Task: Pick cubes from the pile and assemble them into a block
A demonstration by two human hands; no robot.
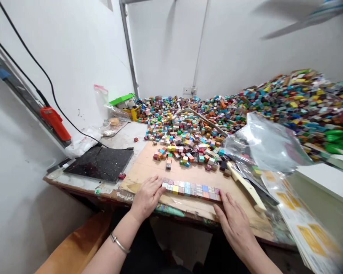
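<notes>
A double row of small patterned cubes (191, 189) lies near the front edge of a wooden board (140, 169). My left hand (148, 196) rests at the row's left end, its fingertips and thumb touching the end cubes. At the opposite end, my right hand (233, 215) lies with fingers stretched out and thumb apart, fingertips against the last cubes. Neither hand is wrapped round the row. Just behind it, loose coloured cubes (185, 148) are scattered on the board, with one short line of cubes (168, 163) pointing toward me.
A large heap of cubes (274, 99) fills the back and right. Clear plastic bags (268, 140) and a cream-handled tool (247, 186) lie right of the board. Printed sheets (303, 220) overhang the right edge. On the left are a black speckled slab (100, 163) and a hanging orange power tool (55, 123).
</notes>
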